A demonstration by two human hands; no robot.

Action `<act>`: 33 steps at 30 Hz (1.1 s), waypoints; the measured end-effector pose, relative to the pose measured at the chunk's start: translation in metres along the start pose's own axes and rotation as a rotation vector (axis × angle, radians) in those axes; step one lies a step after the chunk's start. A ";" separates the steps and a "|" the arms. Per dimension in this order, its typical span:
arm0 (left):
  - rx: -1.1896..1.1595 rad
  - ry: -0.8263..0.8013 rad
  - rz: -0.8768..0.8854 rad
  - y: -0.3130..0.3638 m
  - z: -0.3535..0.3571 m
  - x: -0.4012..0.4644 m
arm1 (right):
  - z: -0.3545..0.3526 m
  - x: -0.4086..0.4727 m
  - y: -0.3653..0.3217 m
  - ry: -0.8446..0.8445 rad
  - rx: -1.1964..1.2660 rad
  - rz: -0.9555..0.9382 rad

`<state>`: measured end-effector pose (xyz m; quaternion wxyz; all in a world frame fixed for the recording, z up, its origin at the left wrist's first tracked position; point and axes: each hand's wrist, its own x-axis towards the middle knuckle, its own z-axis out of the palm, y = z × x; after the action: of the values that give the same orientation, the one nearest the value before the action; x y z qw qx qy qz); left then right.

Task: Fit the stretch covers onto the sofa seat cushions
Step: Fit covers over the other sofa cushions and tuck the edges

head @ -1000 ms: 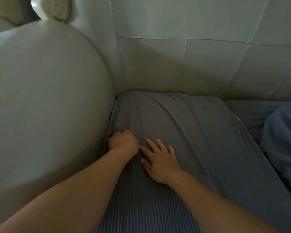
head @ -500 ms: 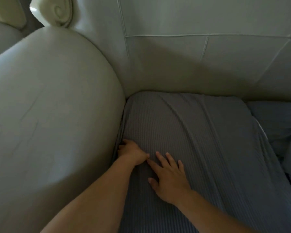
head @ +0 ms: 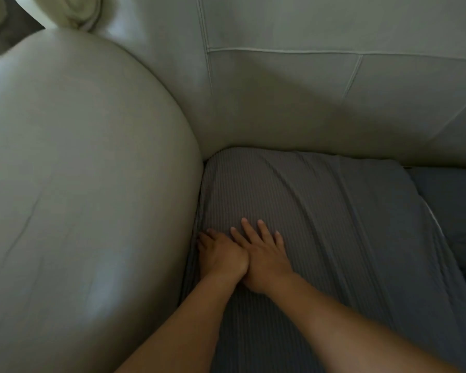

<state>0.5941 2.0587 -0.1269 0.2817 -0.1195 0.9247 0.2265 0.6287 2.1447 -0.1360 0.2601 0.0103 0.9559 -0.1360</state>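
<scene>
A grey ribbed stretch cover (head: 320, 211) lies over the left seat cushion, with long creases running from back to front. My left hand (head: 221, 255) is at the cushion's left edge, its fingertips pressing the fabric at the crease beside the armrest. Just to its right, my right hand (head: 264, 251) lies flat on the cover with its fingers spread, its inner edge touching the left hand. The cover's lower edges are hidden in the gaps.
A big rounded pale leather armrest (head: 78, 184) fills the left side, tight against the cushion. The stitched leather backrest (head: 307, 103) rises behind. At the right lies another seat cushion in blue-grey fabric (head: 452, 205), past a thin white edge.
The view has shifted left. My right hand slid left until it touches my left hand. My left hand's fingers, curled at the cushion's edge before, now reach toward the crease.
</scene>
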 end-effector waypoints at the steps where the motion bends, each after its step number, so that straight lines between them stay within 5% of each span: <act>1: 0.002 -0.007 -0.010 0.002 -0.001 0.000 | -0.001 0.001 0.002 -0.013 -0.007 -0.011; 8: 0.054 0.008 0.046 0.004 -0.017 0.000 | -0.028 0.010 0.020 0.060 0.003 -0.022; 15: -0.187 -0.007 -0.106 0.022 -0.013 0.037 | -0.040 0.061 0.016 0.073 -0.147 -0.163; 20: -0.150 -0.002 -0.158 0.022 -0.009 0.047 | -0.040 0.083 0.016 -0.008 -0.254 -0.232; 27: -0.248 0.178 -0.039 0.018 -0.025 0.018 | -0.060 0.095 -0.005 0.078 -0.259 -0.314; 33: -0.363 0.106 -0.068 -0.003 -0.014 0.003 | -0.067 0.138 -0.027 0.164 -0.319 -0.264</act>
<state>0.5865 2.0487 -0.1192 0.2139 -0.2111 0.8776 0.3735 0.4740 2.1295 -0.1431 0.1598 -0.1453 0.9763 -0.0145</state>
